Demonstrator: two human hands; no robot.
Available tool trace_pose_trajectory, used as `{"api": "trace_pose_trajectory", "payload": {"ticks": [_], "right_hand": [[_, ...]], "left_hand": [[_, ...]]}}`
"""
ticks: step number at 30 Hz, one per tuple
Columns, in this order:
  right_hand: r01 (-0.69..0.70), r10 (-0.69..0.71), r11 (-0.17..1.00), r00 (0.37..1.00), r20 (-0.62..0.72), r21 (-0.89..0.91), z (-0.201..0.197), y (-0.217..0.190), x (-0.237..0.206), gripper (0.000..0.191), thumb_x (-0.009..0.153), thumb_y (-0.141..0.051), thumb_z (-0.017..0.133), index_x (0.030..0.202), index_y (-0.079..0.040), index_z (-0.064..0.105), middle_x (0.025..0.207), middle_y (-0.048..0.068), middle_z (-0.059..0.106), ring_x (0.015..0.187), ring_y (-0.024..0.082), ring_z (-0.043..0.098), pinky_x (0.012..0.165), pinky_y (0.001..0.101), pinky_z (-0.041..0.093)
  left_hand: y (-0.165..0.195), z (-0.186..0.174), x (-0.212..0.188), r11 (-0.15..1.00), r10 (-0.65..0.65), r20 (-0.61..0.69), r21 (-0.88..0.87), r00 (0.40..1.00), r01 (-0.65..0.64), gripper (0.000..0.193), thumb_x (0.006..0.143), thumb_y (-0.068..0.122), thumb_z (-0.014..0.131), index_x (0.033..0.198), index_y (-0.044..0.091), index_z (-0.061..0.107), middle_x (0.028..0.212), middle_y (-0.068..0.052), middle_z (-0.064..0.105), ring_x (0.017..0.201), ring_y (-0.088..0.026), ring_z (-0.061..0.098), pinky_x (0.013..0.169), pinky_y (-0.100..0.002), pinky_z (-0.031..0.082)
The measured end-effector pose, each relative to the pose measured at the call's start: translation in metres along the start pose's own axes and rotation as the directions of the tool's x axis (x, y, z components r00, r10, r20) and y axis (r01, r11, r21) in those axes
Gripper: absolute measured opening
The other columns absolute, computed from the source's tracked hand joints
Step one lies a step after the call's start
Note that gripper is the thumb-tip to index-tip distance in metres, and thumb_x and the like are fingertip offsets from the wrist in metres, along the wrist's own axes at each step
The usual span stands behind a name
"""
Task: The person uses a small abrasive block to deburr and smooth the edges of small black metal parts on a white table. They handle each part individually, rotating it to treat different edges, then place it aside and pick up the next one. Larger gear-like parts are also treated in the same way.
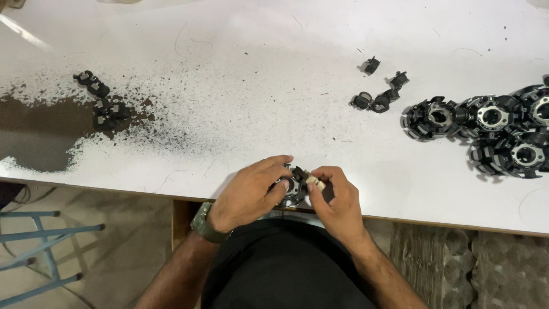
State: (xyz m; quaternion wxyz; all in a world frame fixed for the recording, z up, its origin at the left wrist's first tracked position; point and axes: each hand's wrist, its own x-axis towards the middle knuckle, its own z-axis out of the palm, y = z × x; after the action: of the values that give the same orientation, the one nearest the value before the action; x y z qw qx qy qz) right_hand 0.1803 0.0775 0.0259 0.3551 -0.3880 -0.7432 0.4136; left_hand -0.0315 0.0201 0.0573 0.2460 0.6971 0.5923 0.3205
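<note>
Black round plastic-and-metal ring assembly (291,187) at table's near edge (400,200) — I see left hand (251,191) gripping it, right hand (337,197) pinching small beige clip (313,181) against rim. Fitting step, I judge — needs seating push.

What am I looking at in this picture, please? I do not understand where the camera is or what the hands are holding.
The camera sits on a person's head and looks down, so you see that person's own two hands at the table's near edge. The left hand, with a green wristband, grips a round black part. The right hand pinches a small pale piece against it. On the white table, a pile of similar black round parts lies at the right, with small black clips nearby. More clips lie at the left in dark powder.
</note>
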Motion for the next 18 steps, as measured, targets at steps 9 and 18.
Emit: {"api": "trace_pose_trajectory", "payload": {"ticks": [9, 18], "right_hand": [[0.185, -0.201, 0.958, 0.978, -0.054, -0.218, 0.005, -0.001, -0.005, 0.021, 0.092, -0.004, 0.071, 0.111, -0.002, 0.062, 0.093, 0.01, 0.071, 0.079, 0.017, 0.071, 0.065, 0.0296, 0.057], [0.307, -0.359, 0.88, 0.93, -0.083, -0.362, 0.008, -0.005, -0.009, 0.029, 0.087, -0.001, 0.073, 0.113, -0.001, 0.062, 0.111, 0.016, 0.069, 0.107, 0.032, 0.066, 0.088, 0.0415, 0.054]], "left_hand": [[0.01, 0.016, 0.0, 0.987, -0.013, -0.114, 0.159, 0.993, 0.031, 0.027, 0.085, 0.023, 0.075, 0.103, 0.004, 0.072, 0.132, -0.016, 0.063, 0.115, -0.033, 0.064, 0.095, -0.047, 0.051], [0.01, 0.021, -0.01, 0.988, 0.028, -0.246, 0.157, 0.969, 0.012, 0.025, 0.082, 0.017, 0.077, 0.103, 0.004, 0.071, 0.129, -0.014, 0.062, 0.114, -0.033, 0.063, 0.095, -0.046, 0.052]]}}
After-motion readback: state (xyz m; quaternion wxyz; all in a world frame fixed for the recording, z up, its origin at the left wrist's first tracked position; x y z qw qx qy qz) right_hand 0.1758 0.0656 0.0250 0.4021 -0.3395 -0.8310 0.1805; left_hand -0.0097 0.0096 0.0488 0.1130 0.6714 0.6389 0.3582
